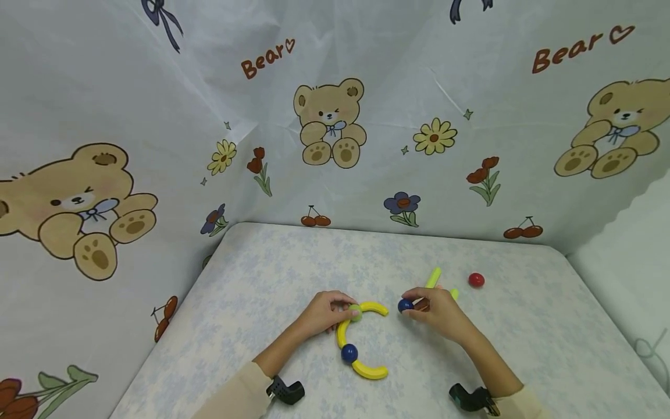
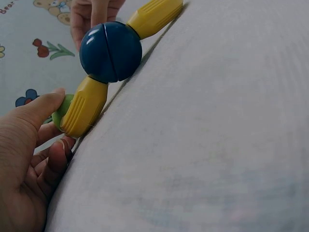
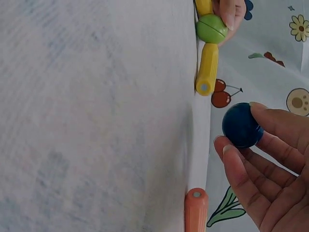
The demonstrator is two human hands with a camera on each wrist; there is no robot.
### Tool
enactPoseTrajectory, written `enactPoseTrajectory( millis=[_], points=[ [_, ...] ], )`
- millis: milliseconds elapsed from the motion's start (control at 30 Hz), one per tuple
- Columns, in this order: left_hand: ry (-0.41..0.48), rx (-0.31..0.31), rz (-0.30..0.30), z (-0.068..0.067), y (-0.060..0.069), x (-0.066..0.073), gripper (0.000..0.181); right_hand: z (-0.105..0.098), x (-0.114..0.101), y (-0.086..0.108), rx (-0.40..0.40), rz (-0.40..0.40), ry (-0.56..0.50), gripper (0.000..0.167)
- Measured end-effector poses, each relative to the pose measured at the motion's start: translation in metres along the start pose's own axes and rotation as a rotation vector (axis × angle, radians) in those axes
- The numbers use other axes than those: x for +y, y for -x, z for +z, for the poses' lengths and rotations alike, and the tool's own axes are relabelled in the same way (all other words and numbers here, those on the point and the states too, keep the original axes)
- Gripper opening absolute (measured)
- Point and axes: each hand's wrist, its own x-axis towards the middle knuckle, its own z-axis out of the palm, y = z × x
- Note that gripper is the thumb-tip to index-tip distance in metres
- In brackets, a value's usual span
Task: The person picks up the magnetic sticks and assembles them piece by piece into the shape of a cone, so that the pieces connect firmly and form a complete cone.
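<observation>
My left hand [image 1: 325, 313] pinches a green ball [image 1: 356, 312] that joins two yellow curved rods in an open C shape on the table. One upper yellow curved rod [image 1: 374, 308] ends free, with a metallic spot on its tip in the right wrist view. Lower down, a blue ball [image 1: 349, 353] connects the middle rod to another yellow curved rod [image 1: 370, 371]. To the right of this chain, my right hand [image 1: 441, 314] holds a loose blue ball [image 3: 242, 125] between thumb and fingers, apart from the free rod end.
Behind my right hand lie lime-green sticks [image 1: 433, 277], partly hidden. An orange stick [image 3: 196, 212] shows in the right wrist view. A red ball [image 1: 476, 280] rests farther right on the pale patterned tabletop [image 1: 262, 262]. A bear-print sheet [image 1: 387, 70] hangs behind the table.
</observation>
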Motion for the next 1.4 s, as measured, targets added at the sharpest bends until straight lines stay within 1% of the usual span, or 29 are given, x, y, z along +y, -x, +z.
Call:
enactPoseTrajectory(
  millis=[367, 633, 933, 1033, 1167, 1400],
  points=[
    [0.0, 0.008, 0.009, 0.002, 0.0, -0.004, 0.026, 0.017, -0.008, 0.004, -0.062, -0.046, -0.001, 0.029],
    [-0.009, 0.003, 0.002, 0.0, 0.0, -0.001, 0.025, 0.021, -0.008, 0.002, -0.072, -0.05, 0.017, 0.028],
    [-0.014, 0.0, 0.009, 0.001, -0.001, -0.003, 0.029, 0.024, -0.007, -0.001, -0.093, -0.057, 0.028, 0.026],
    [-0.017, 0.0, 0.005, 0.001, -0.002, -0.004, 0.029, 0.024, -0.007, -0.003, -0.096, -0.059, 0.024, 0.026],
    [-0.016, 0.002, 0.014, 0.001, -0.002, -0.004, 0.029, 0.026, -0.007, -0.006, -0.093, -0.061, 0.033, 0.026],
    [-0.03, -0.002, 0.021, 0.001, -0.002, -0.003, 0.024, 0.027, -0.008, -0.01, -0.079, -0.032, 0.044, 0.026]
  ],
)
